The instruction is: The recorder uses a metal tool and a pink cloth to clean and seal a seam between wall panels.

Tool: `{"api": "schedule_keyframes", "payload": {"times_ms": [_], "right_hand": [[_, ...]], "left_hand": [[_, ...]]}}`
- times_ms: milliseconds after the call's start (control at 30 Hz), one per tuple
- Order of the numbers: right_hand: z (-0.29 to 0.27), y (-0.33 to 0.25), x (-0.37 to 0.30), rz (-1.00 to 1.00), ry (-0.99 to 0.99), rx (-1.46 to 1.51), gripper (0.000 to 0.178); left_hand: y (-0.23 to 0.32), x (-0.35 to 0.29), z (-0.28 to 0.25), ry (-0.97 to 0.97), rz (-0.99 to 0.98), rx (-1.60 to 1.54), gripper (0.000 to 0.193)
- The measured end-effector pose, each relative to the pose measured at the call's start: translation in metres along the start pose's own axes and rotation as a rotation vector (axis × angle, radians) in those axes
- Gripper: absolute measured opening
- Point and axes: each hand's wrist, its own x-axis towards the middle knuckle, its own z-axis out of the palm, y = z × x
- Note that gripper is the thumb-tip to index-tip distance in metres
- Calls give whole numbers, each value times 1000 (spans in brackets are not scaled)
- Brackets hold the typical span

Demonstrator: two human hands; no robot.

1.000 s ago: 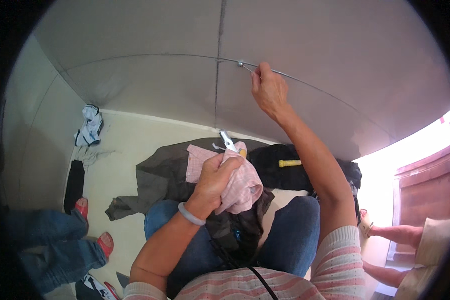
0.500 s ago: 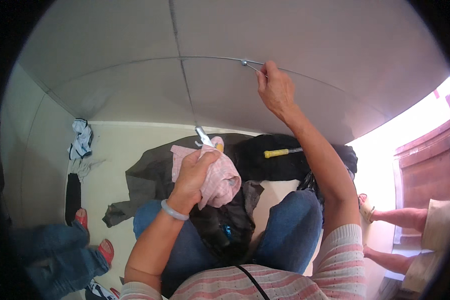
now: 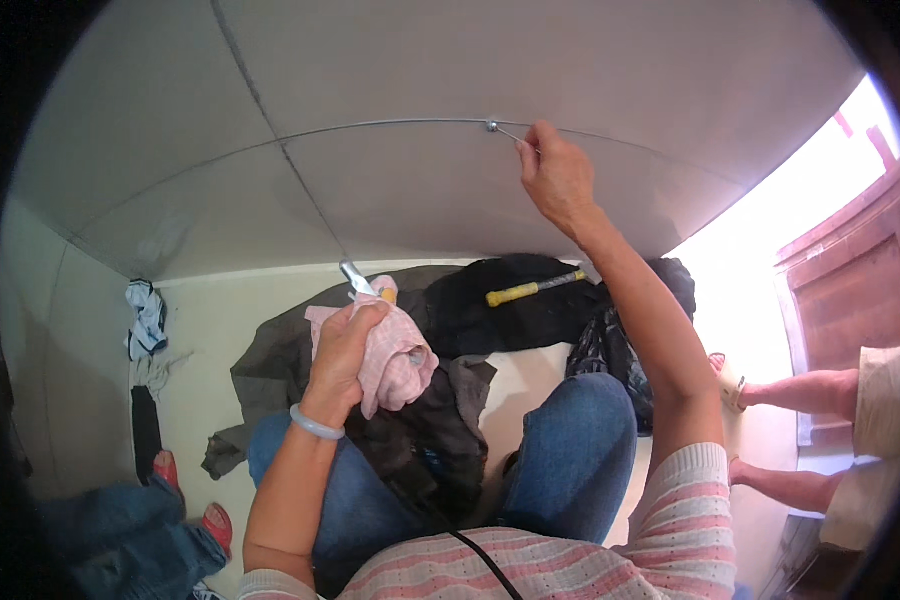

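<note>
Toward eight o'clock, our left hand (image 3: 336,350) is curled around a pink cloth (image 3: 398,362); a shiny tool (image 3: 355,277) (longish) pokes toward eleven. Farther, toward one, our right hand (image 3: 558,177) pinches a thin rod (image 3: 510,136), slanting from four to ten.

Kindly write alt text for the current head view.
A person's left hand grips a pink cloth, a silver object jutting from it; the right hand pinches a thin rod near the wall. A yellow-handled tool lies on black fabric.
</note>
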Motion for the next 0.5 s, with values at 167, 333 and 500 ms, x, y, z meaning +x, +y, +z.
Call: {"api": "schedule_keyframes", "payload": {"times_ms": [167, 333, 500], "right_hand": [[-18, 23, -7, 37, 53, -40, 14], [-35, 45, -12, 75, 63, -98, 15], [-58, 75, -18, 167, 60, -97, 16]], "left_hand": [[-2, 3, 0, -14, -15, 15, 23], [-6, 6, -1, -21, -11, 1, 25], [-8, 6, 8, -10, -11, 21, 24]]}}
